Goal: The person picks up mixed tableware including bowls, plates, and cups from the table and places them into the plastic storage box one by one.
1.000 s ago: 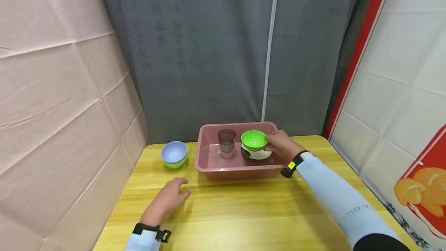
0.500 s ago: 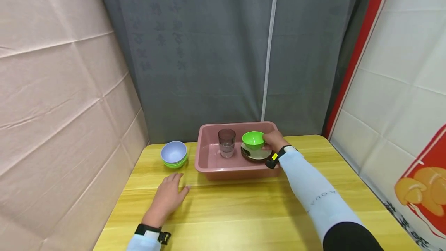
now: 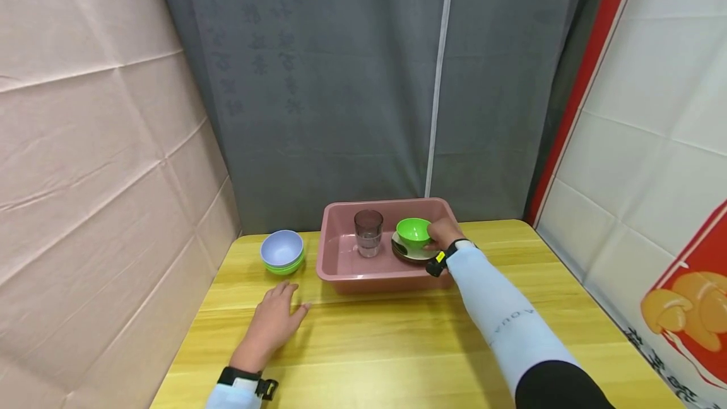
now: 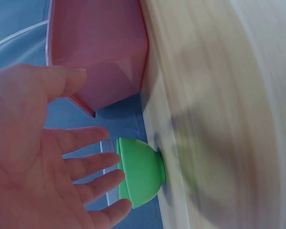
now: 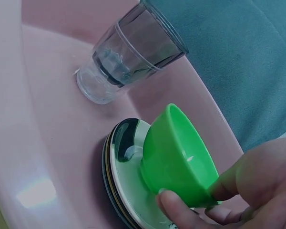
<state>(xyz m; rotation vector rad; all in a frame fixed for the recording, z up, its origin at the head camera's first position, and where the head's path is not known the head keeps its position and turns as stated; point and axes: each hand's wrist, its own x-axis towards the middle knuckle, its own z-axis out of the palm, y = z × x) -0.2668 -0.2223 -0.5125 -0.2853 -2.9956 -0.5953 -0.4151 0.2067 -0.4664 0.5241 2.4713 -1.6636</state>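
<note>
Green bowl (image 3: 413, 232) lowered, right hand (image 3: 445, 233) pinching it, plates (image 5: 128, 179) beneath, glass (image 3: 368, 232) near

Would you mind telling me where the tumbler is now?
In the head view, the tumbler stands inside the pink basin, left of the green bowl that the right hand pinches.

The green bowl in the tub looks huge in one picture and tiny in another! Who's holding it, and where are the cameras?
These are a person's two bare hands. A camera worn on the head looks forward and down, so things look small; a camera on each wrist gives the close-ups.

On the wooden table are a pink tub and a bowl stack, blue on top, green below. Inside the tub are a see-through glass and stacked plates.

The right hand pinches the green bowl over the plates. The left hand holds nothing.
</note>
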